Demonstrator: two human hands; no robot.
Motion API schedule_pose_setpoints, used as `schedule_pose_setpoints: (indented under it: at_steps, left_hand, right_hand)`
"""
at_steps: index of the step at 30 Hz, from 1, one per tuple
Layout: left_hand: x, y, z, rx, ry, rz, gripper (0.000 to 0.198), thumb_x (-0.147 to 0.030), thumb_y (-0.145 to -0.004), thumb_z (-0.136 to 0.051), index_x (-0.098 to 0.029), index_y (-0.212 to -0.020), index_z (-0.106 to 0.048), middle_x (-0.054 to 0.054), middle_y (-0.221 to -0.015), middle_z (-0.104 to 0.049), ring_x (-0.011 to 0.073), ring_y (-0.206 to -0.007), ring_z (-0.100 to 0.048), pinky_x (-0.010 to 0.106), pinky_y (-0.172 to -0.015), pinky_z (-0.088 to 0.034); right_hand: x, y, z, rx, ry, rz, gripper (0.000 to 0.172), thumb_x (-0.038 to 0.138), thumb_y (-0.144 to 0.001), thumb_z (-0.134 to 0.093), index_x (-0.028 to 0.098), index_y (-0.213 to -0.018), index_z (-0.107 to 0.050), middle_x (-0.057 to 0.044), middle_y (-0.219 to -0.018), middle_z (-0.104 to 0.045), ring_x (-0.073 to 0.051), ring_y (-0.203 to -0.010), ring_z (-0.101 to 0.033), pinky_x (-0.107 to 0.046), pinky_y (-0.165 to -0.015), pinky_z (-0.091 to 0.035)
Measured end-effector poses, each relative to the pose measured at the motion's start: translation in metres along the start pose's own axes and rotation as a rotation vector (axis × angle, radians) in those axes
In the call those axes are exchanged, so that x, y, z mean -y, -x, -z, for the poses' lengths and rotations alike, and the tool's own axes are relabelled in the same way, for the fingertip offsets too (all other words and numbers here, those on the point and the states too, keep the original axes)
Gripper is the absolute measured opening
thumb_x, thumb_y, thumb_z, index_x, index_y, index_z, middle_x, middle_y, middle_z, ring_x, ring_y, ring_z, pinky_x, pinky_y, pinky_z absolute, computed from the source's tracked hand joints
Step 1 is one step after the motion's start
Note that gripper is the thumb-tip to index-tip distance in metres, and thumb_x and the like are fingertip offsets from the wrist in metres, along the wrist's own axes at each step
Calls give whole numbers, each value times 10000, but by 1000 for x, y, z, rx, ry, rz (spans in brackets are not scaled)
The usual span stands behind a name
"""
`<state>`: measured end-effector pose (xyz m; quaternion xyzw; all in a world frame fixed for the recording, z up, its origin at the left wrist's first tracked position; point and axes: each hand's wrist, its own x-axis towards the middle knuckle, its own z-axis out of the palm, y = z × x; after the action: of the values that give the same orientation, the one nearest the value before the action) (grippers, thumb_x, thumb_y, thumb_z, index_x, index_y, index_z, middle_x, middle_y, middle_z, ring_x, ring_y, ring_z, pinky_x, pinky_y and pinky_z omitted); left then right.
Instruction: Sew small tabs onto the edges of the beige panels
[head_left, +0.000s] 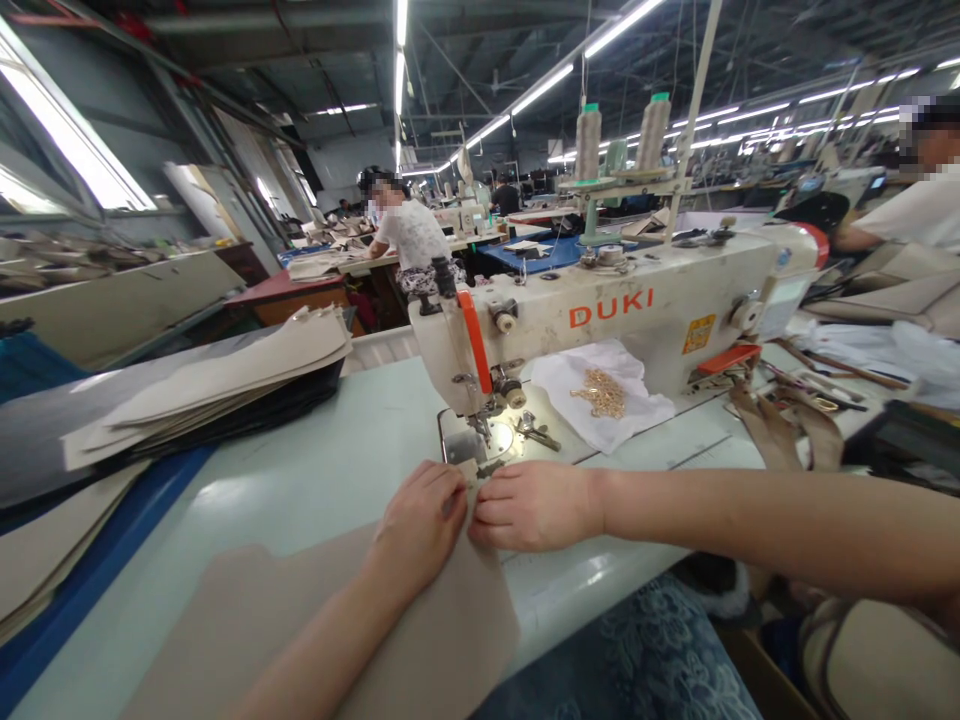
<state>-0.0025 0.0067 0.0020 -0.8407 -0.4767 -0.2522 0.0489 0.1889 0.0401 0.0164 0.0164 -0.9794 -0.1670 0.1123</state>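
Both hands press a tan cloth (315, 620) flat on the table (322, 470). The left hand (420, 525) lies open on it; the right hand (532, 505) curls its fingers on the edge. The needle (480, 432) sits just past the fingers. No sewing shows on the cloth yet.

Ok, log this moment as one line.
left hand: flat on beige panel | right hand: at panel edge | needle area: just beyond hands
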Motion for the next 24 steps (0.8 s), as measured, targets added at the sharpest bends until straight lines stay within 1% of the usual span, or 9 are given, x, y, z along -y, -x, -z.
schedule_pose_setpoints:
  at_steps: [2,4,7,9,12,14,19,24]
  left_hand:
    - [0,0,0,-3,0,-5,179,-150,-825,-422,-203,-698,-536,45,-732,-621,197,-748,-567,331,-699,-481]
    - [2,0,1,4,5,-11,174,-151,-828,-425,-202,-709,-541,46,-745,-626,197,-757,-568,330,-707,-484]
    - [4,-1,2,52,8,-18,171,-148,-835,-429,-199,-724,-548,44,-750,-631,195,-758,-565,330,-715,-480]
    - [5,-3,3,90,-6,-15,174,-143,-832,-432,-200,-713,-546,41,-737,-628,194,-748,-562,330,-709,-475]
    - [5,-5,3,128,-50,-15,183,-130,-809,-443,-203,-666,-532,41,-699,-614,197,-715,-554,332,-678,-469]
    - [5,-5,2,114,-66,-28,183,-123,-804,-446,-201,-661,-530,42,-693,-613,199,-709,-554,332,-669,-469]
    - [5,-2,0,13,-54,-85,173,-116,-819,-450,-192,-699,-550,40,-715,-629,189,-725,-567,316,-695,-478]
    - [6,-3,-2,-15,-53,-117,185,-135,-836,-440,-193,-708,-561,33,-712,-635,179,-721,-573,306,-695,-487]
  right_hand:
    - [1,-2,-4,-6,-10,-30,191,197,-946,-424,181,-908,-610,-20,-900,-630,-181,-898,-519,-303,-793,-393]
    - [3,-2,-7,-5,-44,-110,189,197,-939,-439,183,-873,-616,-16,-909,-636,-177,-891,-525,-298,-782,-397]
    - [9,-2,-9,-17,-138,-237,181,206,-927,-461,183,-848,-623,-8,-900,-646,-173,-868,-534,-298,-770,-403]
    - [11,-2,-11,-36,-182,-261,190,215,-920,-465,181,-823,-626,-7,-881,-652,-172,-854,-538,-303,-764,-405]
    - [12,-2,-14,-67,-212,-259,210,223,-916,-458,176,-805,-630,-19,-885,-657,-169,-850,-543,-302,-763,-410]
    - [12,-2,-15,-87,-224,-262,226,225,-919,-443,174,-799,-628,-24,-881,-656,-166,-848,-545,-297,-760,-415]
    - [13,0,-17,-128,-241,-277,254,228,-924,-405,179,-807,-625,-30,-862,-653,-164,-864,-546,-292,-767,-424]
    - [14,-1,-17,-141,-246,-281,220,231,-911,-439,173,-805,-623,-25,-849,-651,-165,-857,-545,-296,-755,-421]
